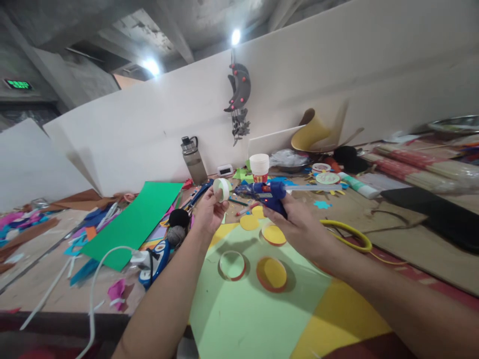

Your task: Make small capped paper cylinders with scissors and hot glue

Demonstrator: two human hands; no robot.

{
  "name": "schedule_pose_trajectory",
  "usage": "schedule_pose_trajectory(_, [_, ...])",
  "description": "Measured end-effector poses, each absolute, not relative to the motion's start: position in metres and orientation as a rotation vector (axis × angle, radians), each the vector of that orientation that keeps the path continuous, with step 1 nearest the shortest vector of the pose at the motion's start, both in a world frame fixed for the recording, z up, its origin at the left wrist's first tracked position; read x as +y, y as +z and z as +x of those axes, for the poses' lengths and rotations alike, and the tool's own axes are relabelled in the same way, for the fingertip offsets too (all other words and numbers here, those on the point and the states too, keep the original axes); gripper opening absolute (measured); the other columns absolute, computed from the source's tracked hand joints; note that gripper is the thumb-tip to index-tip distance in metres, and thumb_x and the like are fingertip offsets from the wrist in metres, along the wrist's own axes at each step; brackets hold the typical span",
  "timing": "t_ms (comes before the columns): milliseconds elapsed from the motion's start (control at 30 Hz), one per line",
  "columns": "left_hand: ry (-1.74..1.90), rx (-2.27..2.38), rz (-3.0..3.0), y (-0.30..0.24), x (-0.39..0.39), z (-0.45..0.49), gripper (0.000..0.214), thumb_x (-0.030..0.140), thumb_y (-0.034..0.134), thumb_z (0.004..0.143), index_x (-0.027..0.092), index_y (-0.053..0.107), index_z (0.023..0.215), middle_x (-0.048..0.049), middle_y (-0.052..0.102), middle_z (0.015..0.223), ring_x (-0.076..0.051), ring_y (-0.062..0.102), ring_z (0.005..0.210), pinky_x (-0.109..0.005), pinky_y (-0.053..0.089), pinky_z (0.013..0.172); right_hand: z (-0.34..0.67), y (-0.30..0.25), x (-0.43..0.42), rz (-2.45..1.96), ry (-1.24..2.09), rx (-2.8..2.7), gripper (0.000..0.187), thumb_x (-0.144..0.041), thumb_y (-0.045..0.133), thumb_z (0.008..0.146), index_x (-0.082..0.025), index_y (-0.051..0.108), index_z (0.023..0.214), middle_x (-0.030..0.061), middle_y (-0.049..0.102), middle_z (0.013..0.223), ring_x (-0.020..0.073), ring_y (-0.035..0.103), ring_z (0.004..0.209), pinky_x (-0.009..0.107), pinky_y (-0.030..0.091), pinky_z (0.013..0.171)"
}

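My left hand [214, 208] pinches a small round piece [223, 190] with a white rim and a pale green face. In my right hand [297, 222] is a blue hot glue gun [271, 193], a clear glue stick sticking out of its back. Its nozzle points left, close to the round piece; whether the two touch I cannot tell. Below my hands, on a pale green sheet [239, 319], sit a shallow green-bottomed ring [232, 265] and yellow-bottomed rings [272, 273]. Yellow paper discs [249, 223] lie just beyond them.
White paper cups [259, 165] are stacked at the back, right of a grey water bottle [194, 162]. A green sheet [136, 219] and a power strip [154, 264] with a white cable lie left. A yellow coil [352, 235] and plastic-wrapped rolls [422, 164] are on the right.
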State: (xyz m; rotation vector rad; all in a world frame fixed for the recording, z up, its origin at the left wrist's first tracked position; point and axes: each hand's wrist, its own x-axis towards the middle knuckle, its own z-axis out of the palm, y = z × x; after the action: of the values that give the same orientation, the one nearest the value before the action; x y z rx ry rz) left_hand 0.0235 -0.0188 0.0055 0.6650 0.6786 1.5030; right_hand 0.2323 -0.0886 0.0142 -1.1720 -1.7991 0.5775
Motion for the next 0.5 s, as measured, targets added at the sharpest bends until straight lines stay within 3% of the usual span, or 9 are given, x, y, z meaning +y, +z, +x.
schedule_pose_trajectory(500, [1.401, 0.698, 0.733, 0.0043, -0.0216, 0.0268, 0.025, 0.007, 0.075, 0.07, 0.015, 0.066, 0.092, 0.0012, 0.064, 0.074, -0.006, 0.058, 0.056, -0.011, 0.044, 0.043, 0.2347, 0.0165, -0.0877, -1.212, 0.515, -1.773, 0.028, -0.04, 0.046, 0.092, -0.02, 0.057, 0.108, 0.0077, 0.066, 0.085, 0.0238, 0.06, 0.076, 0.032, 0.04, 0.063])
